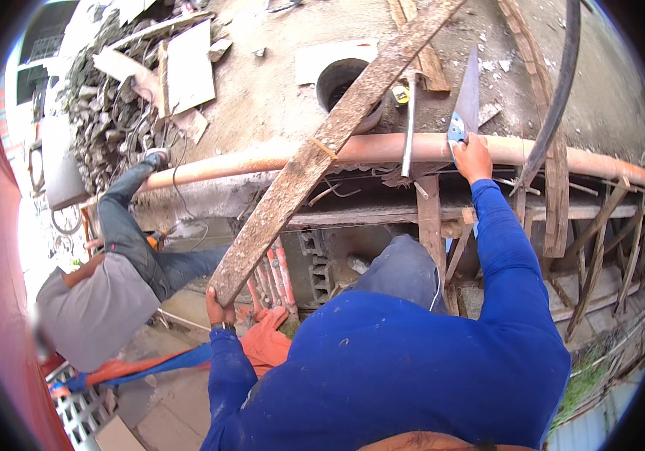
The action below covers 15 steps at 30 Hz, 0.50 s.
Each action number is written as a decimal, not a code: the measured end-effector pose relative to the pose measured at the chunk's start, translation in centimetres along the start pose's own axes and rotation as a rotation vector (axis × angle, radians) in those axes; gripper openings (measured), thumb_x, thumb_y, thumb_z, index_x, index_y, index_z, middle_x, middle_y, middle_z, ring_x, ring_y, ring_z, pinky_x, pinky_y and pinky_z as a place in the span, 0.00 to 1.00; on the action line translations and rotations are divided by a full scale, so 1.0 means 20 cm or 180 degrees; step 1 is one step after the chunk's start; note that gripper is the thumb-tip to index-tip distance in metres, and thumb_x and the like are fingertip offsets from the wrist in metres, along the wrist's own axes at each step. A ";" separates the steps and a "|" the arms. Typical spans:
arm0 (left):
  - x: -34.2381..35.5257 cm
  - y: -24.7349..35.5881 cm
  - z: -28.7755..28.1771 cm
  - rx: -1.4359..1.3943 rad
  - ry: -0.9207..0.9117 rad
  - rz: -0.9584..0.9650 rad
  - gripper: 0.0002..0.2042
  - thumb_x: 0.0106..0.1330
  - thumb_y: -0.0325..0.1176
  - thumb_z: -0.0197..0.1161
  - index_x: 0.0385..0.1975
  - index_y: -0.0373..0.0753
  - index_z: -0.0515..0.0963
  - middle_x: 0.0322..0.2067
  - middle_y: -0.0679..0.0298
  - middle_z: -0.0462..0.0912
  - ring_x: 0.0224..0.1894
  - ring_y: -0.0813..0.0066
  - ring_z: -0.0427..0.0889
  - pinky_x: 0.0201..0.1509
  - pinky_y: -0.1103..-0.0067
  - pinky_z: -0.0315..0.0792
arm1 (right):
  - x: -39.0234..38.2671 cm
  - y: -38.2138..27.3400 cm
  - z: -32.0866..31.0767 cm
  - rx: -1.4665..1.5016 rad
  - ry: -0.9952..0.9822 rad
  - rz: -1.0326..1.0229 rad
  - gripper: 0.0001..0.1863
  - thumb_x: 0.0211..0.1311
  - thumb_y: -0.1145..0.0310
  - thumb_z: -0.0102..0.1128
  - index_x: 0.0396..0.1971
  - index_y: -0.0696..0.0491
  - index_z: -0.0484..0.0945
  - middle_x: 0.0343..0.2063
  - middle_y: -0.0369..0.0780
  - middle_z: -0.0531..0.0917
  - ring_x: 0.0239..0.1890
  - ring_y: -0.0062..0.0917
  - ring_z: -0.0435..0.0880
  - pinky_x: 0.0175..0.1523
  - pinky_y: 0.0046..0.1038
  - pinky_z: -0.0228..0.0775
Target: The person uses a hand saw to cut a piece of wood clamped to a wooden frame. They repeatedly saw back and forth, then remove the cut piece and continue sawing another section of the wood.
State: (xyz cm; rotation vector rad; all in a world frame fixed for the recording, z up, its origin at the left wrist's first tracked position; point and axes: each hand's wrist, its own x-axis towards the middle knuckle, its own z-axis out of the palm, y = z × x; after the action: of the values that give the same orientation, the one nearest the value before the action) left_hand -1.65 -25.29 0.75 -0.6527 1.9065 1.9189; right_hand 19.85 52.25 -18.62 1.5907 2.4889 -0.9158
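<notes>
Plank [304,173], slanting over the orange pipe [251,161], lower end gripped by the left hand [221,307], thumb and fingers closed around the edges, fingertips beneath hidden; far end running past the upper edge of the view. Whether resting on the pipe, impossible to tell. Right hand [473,158] wrapped tightly around the handle of the saw [467,90], blade pointing away and well apart from the wood. Judging by this, apparently at the stage of positioning the plank, with no sawing under way; next move likely calling for a steady left hold and the blade brought squarely across the wood. Rough and flat, speckled with pale crust, with a small yellowish strip across the middle. Smooth, rounded pipe; thin, tapering metal blade; slim, shiny-handled hammer [410,120] lying across the pipe; stubby yellow-and-black tape measure [401,95] just beside; jagged grey rubble [97,98] farther left.
</notes>
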 end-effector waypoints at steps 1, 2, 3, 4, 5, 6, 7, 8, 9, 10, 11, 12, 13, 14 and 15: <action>0.00 0.00 -0.01 -0.0011 0.0030 0.0016 0.30 0.78 0.49 0.64 0.72 0.35 0.75 0.67 0.54 0.83 0.70 0.55 0.82 0.79 0.56 0.72 | -0.02 -0.02 0.00 0.0015 -0.0070 -0.0058 0.28 0.67 0.52 0.74 0.54 0.59 0.82 0.56 0.58 0.82 0.57 0.58 0.87 0.63 0.52 0.80; 0.01 -0.01 -0.01 -0.0025 0.0025 0.0016 0.30 0.79 0.49 0.64 0.72 0.35 0.75 0.67 0.54 0.83 0.70 0.55 0.82 0.79 0.56 0.72 | -0.04 -0.01 -0.01 0.0017 -0.0112 -0.0093 0.28 0.66 0.52 0.75 0.54 0.60 0.82 0.56 0.58 0.82 0.56 0.57 0.87 0.63 0.52 0.80; 0.01 -0.02 -0.01 -0.0020 0.0038 0.0022 0.30 0.79 0.49 0.64 0.71 0.35 0.75 0.67 0.55 0.84 0.70 0.55 0.82 0.79 0.56 0.73 | -0.05 -0.01 -0.02 0.0018 -0.0153 -0.0124 0.28 0.66 0.53 0.76 0.53 0.60 0.82 0.55 0.58 0.82 0.56 0.57 0.88 0.63 0.52 0.81; 0.00 -0.02 -0.03 -0.0018 0.0047 0.0045 0.30 0.79 0.49 0.64 0.71 0.35 0.75 0.67 0.55 0.84 0.69 0.56 0.82 0.78 0.57 0.73 | -0.04 -0.01 0.00 -0.0005 -0.0150 -0.0175 0.27 0.64 0.54 0.78 0.52 0.60 0.83 0.54 0.58 0.83 0.56 0.56 0.88 0.63 0.51 0.81; 0.00 -0.04 -0.01 -0.0027 0.0017 0.0049 0.30 0.79 0.49 0.64 0.72 0.35 0.75 0.67 0.54 0.84 0.69 0.56 0.82 0.78 0.57 0.73 | -0.02 0.02 0.02 -0.0049 -0.0113 -0.0203 0.26 0.63 0.55 0.79 0.50 0.60 0.84 0.53 0.57 0.84 0.55 0.56 0.88 0.62 0.50 0.80; 0.01 -0.03 -0.01 -0.0009 -0.0008 0.0063 0.30 0.79 0.49 0.64 0.72 0.34 0.75 0.67 0.54 0.84 0.69 0.56 0.83 0.78 0.57 0.74 | -0.02 0.04 0.02 -0.0070 -0.0090 -0.0221 0.26 0.61 0.56 0.81 0.49 0.61 0.85 0.52 0.57 0.85 0.54 0.55 0.88 0.61 0.49 0.80; 0.01 -0.03 -0.01 -0.0050 -0.0059 0.0057 0.28 0.80 0.46 0.63 0.72 0.34 0.74 0.67 0.55 0.83 0.69 0.57 0.82 0.77 0.58 0.74 | 0.01 0.06 0.02 -0.0158 -0.0121 -0.0176 0.28 0.63 0.49 0.78 0.48 0.61 0.86 0.54 0.59 0.84 0.54 0.56 0.89 0.64 0.50 0.81; 0.01 -0.04 -0.03 -0.0070 -0.0105 0.0084 0.27 0.80 0.45 0.63 0.72 0.34 0.74 0.67 0.55 0.83 0.69 0.57 0.82 0.77 0.57 0.74 | 0.02 0.05 -0.01 -0.0159 -0.0097 -0.0168 0.28 0.63 0.48 0.77 0.47 0.61 0.87 0.52 0.60 0.85 0.54 0.56 0.89 0.63 0.49 0.81; 0.01 -0.04 -0.05 -0.0088 -0.0152 0.0109 0.27 0.80 0.44 0.62 0.72 0.34 0.74 0.67 0.55 0.83 0.69 0.57 0.82 0.77 0.57 0.74 | 0.01 0.01 -0.06 -0.0160 -0.0074 -0.0159 0.28 0.64 0.48 0.76 0.45 0.61 0.89 0.51 0.60 0.86 0.54 0.56 0.89 0.63 0.49 0.81; 0.01 -0.05 -0.07 -0.0106 -0.0199 0.0134 0.26 0.81 0.43 0.62 0.72 0.34 0.74 0.67 0.55 0.83 0.69 0.57 0.82 0.77 0.57 0.74 | 0.01 -0.01 -0.12 -0.0160 -0.0050 -0.0148 0.28 0.64 0.47 0.75 0.44 0.61 0.90 0.50 0.60 0.87 0.53 0.55 0.90 0.63 0.48 0.81; 0.00 -0.06 -0.08 -0.0105 -0.0212 0.0149 0.26 0.81 0.42 0.61 0.72 0.34 0.74 0.67 0.56 0.83 0.69 0.57 0.82 0.77 0.57 0.73 | -0.01 -0.02 -0.17 -0.0054 0.0096 -0.0284 0.28 0.64 0.46 0.71 0.42 0.61 0.92 0.46 0.61 0.89 0.53 0.57 0.89 0.63 0.49 0.80; 0.00 -0.07 -0.08 -0.0104 -0.0224 0.0165 0.25 0.81 0.41 0.61 0.72 0.34 0.74 0.67 0.56 0.83 0.69 0.56 0.82 0.77 0.57 0.73 | -0.01 -0.02 -0.21 -0.0003 -0.0036 -0.0214 0.26 0.65 0.49 0.71 0.42 0.61 0.92 0.46 0.59 0.89 0.52 0.54 0.90 0.61 0.47 0.81; 0.00 -0.08 -0.08 -0.0104 -0.0235 0.0182 0.25 0.81 0.40 0.61 0.72 0.34 0.74 0.67 0.56 0.83 0.69 0.56 0.82 0.77 0.56 0.73 | 0.00 -0.02 -0.24 0.0050 -0.0169 -0.0146 0.24 0.66 0.51 0.70 0.42 0.61 0.91 0.46 0.58 0.89 0.51 0.51 0.91 0.60 0.45 0.82; 0.01 -0.08 -0.08 -0.0098 -0.0229 0.0184 0.25 0.81 0.40 0.61 0.72 0.34 0.74 0.67 0.56 0.83 0.69 0.57 0.82 0.77 0.56 0.74 | -0.01 0.00 -0.26 0.0104 -0.0308 -0.0068 0.22 0.68 0.54 0.69 0.43 0.61 0.91 0.46 0.57 0.90 0.50 0.48 0.92 0.59 0.42 0.83; 0.02 -0.07 -0.07 -0.0094 -0.0224 0.0188 0.24 0.81 0.40 0.61 0.72 0.35 0.74 0.67 0.56 0.83 0.69 0.57 0.82 0.77 0.57 0.74 | -0.01 0.06 -0.24 0.0705 -0.0408 -0.0071 0.20 0.69 0.58 0.68 0.45 0.62 0.91 0.47 0.54 0.90 0.49 0.42 0.92 0.58 0.39 0.83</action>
State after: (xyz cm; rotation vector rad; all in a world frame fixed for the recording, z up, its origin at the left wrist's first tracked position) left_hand -0.99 -26.74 -0.65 -0.5356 1.8773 1.9828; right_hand 22.27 54.92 -15.10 1.5080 2.3933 -1.2929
